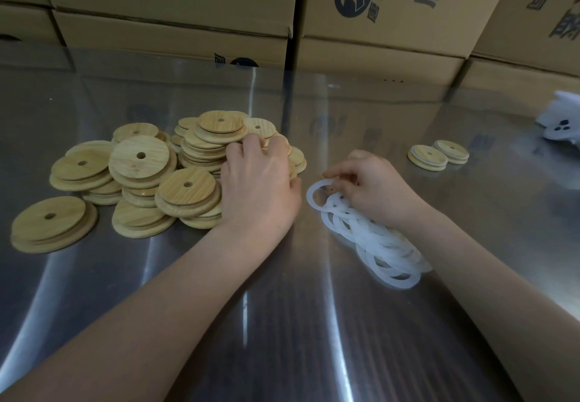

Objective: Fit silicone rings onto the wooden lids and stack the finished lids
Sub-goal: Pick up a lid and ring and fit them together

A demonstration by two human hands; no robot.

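Both bare forearms reach in from the bottom edge over a shiny steel counter point(282, 323). R of centre lies a loose pile of white silicone rings point(381, 244), tangled and overlapping. The right hand point(373, 186) rests on the far end of that pile, fingers curled, pinching one ring point(317, 196) at its upper edge w/ thumb and fingertips; the ring's lower edge still meets the pile. Just L of it, the left hand point(260, 182) lies palm down against the R side of a heap of wooden lids point(150, 175), fingers bent over the lids at the top of the heap; can't tell if it actually grips one. Lids are round, each w/ a small centre hole, piled loosely, a few flat on the counter at the L. Farther R, well apart, two finished lids point(437, 155) w/ white rings sit side by side, overlapping slightly. A white crumpled item point(561, 119) sits at the far R edge. Cardboard boxes point(392, 15) w/ dark print wall off the back.
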